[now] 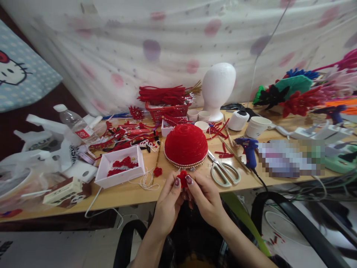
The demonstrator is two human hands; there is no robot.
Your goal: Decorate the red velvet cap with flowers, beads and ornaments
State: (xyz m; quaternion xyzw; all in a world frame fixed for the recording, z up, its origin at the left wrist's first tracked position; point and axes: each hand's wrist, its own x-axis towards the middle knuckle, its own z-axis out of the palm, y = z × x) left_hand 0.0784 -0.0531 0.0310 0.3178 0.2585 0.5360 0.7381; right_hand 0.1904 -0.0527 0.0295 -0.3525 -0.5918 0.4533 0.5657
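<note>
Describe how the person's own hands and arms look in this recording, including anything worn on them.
The ungloved left hand and ungloved right hand have glossy, dark wine-red painted thumbnails with lighter patches, possibly glitter. No bracelet or watch shows at either wrist, and no sleeve covers the visible forearms.

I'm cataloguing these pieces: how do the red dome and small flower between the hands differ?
The red dome is far larger than the red flower. The dome rests on the table; the left hand and right hand hold the flower. The dome is rounded, the flower petalled. Both are red.
</note>
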